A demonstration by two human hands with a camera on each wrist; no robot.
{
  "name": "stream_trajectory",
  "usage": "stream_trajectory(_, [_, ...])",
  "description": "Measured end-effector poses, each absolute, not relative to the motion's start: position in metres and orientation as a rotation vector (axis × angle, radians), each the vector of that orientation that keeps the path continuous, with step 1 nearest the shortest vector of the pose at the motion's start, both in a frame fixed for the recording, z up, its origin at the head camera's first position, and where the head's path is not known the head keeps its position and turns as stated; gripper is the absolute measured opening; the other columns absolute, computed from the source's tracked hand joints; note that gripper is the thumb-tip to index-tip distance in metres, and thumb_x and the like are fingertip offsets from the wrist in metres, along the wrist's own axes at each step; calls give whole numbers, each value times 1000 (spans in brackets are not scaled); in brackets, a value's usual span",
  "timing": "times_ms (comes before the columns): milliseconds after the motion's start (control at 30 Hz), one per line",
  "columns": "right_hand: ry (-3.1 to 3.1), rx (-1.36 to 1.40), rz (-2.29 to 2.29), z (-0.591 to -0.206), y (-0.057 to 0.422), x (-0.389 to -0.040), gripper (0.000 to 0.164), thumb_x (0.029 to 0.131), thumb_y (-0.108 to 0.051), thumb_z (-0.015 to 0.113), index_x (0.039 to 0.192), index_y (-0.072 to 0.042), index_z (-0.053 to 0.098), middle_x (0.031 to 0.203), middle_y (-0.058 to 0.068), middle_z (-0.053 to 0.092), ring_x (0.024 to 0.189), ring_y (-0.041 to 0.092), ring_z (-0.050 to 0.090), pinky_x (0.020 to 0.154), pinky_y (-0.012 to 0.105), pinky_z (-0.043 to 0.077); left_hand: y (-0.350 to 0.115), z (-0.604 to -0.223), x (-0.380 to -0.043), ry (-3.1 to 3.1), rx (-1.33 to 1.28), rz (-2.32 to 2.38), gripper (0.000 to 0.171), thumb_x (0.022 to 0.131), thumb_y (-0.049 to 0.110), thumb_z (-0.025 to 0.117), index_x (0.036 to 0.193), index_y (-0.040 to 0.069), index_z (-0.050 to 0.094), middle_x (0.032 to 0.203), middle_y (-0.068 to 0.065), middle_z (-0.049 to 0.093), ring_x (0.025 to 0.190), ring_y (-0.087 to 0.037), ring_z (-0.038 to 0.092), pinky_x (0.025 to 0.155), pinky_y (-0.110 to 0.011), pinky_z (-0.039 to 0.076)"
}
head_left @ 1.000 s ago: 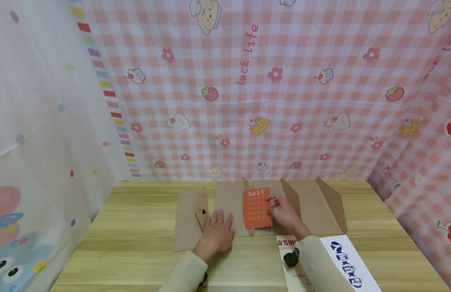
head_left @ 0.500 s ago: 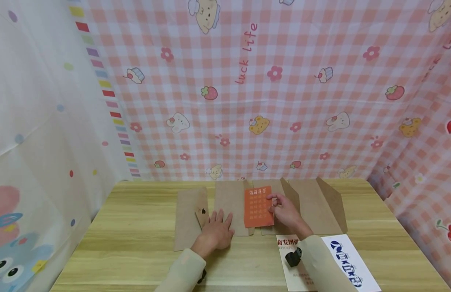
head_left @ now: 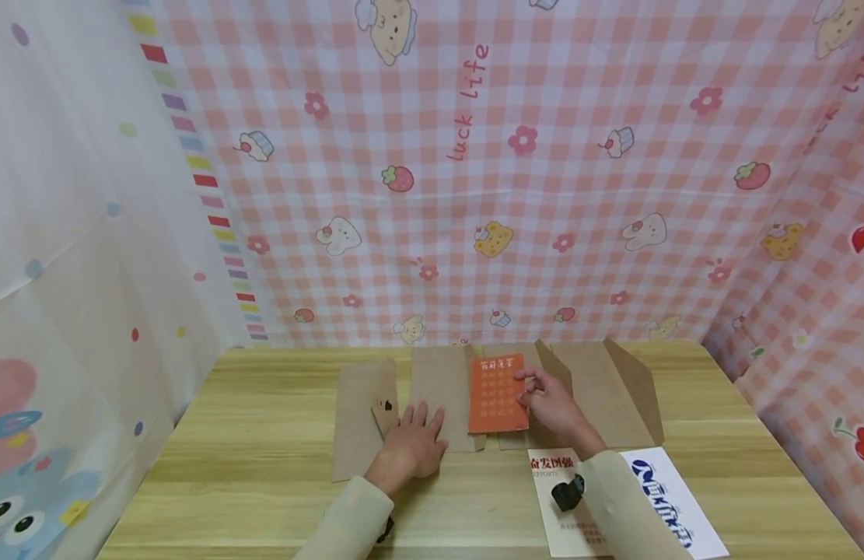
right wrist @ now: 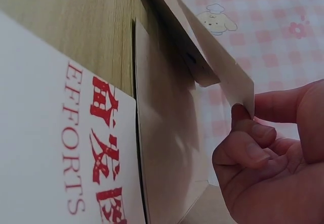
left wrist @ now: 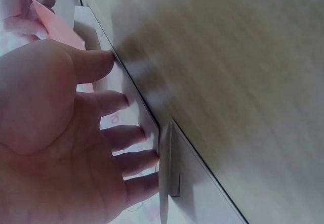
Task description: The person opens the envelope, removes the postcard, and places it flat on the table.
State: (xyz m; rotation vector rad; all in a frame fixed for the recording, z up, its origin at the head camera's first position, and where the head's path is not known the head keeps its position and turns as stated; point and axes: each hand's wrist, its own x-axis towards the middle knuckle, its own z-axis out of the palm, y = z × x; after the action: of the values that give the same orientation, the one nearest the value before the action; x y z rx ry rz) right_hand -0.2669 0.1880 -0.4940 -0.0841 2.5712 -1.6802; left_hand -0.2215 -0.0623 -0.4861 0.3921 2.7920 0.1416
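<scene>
My right hand (head_left: 554, 406) pinches an orange card (head_left: 498, 395) with white and pale lettering by its right edge, thumb and index finger on it. In the right wrist view, the plain back of the card (right wrist: 228, 70) stands tilted above the brown envelopes. It overlaps the flap side of the second kraft paper envelope (head_left: 435, 389) in the head view. My left hand (head_left: 412, 447) rests with fingers spread and straight on that envelope's lower left. Beside those fingers, the leftmost envelope (head_left: 355, 416) has its flap, with a small dark mark, raised.
Two more kraft envelopes, the third (head_left: 512, 362) and the rightmost (head_left: 592, 389), lie to the right with flaps out. A cream card (head_left: 547, 513) with red lettering and a white card (head_left: 673, 498) with blue lettering lie at the front right, partly under my right sleeve. Patterned cloth hangs behind the table.
The orange card and my right hand have shifted slightly right and up. My left hand has stayed in place on the envelope.
</scene>
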Motion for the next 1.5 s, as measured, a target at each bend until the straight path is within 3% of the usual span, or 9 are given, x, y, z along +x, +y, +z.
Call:
stream_trajectory(500, [2545,-110,-1683,-489,191,-258,31,90,1,61,120,-1,57,89,7,50,76,16,50,57,25,40,-62,-489,-221,2798,379,119,57,105,40,43,156,18,33,162,-12,27,150,-34,23,119,-54,21])
stream_trajectory(833, [2475,-200,-1749,-486,197,-252,34,92,0,62,124,2,53,90,7,50,58,10,42,50,23,39,-63,-491,-222,2797,376,112,57,105,41,43,157,19,32,163,-11,26,150,-33,23,119,-55,20])
stream_trajectory(1267, [2459,-225,-1741,-479,200,-240,31,92,1,61,123,2,55,87,9,51,57,9,42,51,23,39,-63,-489,-220,2810,375,118,57,105,41,42,157,19,32,162,-12,26,150,-34,23,119,-55,20])
stream_trajectory(1500, [2424,-196,-1752,-475,201,-231,34,93,-3,63,125,0,53,92,10,54,65,13,49,52,24,40,-63,-489,-219,2823,382,108,57,105,41,42,156,20,32,162,-12,26,150,-34,24,119,-54,21])
